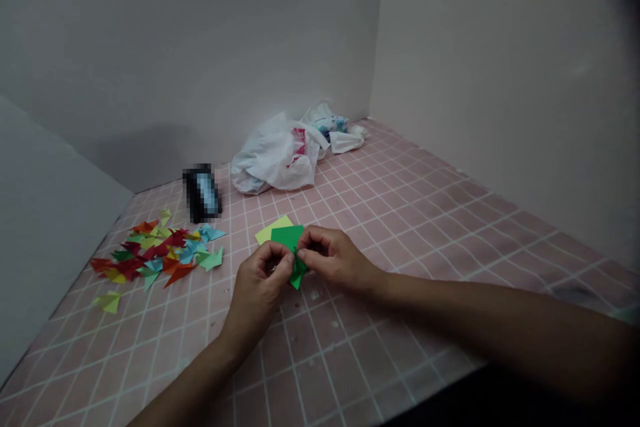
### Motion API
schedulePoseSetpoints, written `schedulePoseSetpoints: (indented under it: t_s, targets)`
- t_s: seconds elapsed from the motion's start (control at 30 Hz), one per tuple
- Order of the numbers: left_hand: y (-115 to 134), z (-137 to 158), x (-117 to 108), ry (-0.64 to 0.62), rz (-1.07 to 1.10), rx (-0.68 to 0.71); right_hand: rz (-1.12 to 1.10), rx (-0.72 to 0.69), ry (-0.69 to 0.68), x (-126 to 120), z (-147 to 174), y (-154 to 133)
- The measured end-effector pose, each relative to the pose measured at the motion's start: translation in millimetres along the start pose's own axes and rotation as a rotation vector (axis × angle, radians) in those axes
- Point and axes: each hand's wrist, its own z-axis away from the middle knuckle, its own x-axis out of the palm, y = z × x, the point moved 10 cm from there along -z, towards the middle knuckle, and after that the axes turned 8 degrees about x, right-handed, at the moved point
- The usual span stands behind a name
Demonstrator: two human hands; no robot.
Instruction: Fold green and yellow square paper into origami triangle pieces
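Note:
A small folded green origami piece [297, 275] is pinched between my two hands, its pointed end hanging down. My left hand [263, 280] grips it from the left, thumb against forefinger. From the right, my right hand [333, 257] holds its upper part with closed fingertips. Fingers cover much of its shape. Just behind lies green paper [286, 235], flat, over yellow paper [270, 229] that pokes out at the left. Whether this flat green paper is separate from the held piece, I cannot tell.
Several folded paper figures [157, 250] in red, orange, yellow, blue and green form a loose pile at the left. A pixelated dark object [203, 193] stands behind them. White plastic bags [280, 153] rest near the back wall. A pink grid-patterned cloth [400, 213] covers the table.

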Motion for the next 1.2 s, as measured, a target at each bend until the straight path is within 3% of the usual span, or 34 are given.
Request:
schedulePoseSetpoints:
  t_s: [0.6,0.93,1.2]
  targets:
    - [-6.0,0.0,3.7,-0.009,0.031,-0.012,0.024,0.049,0.025,-0.1,-1.1,6.1]
    - [-9.4,0.6,3.6,-0.016,0.037,-0.046,-0.030,0.063,-0.030,1.4,-2.0,6.2]
    - [-5.2,-0.7,0.6,0.013,0.071,-0.063,-0.036,-0.005,-0.064,2.5,-5.6,2.7]
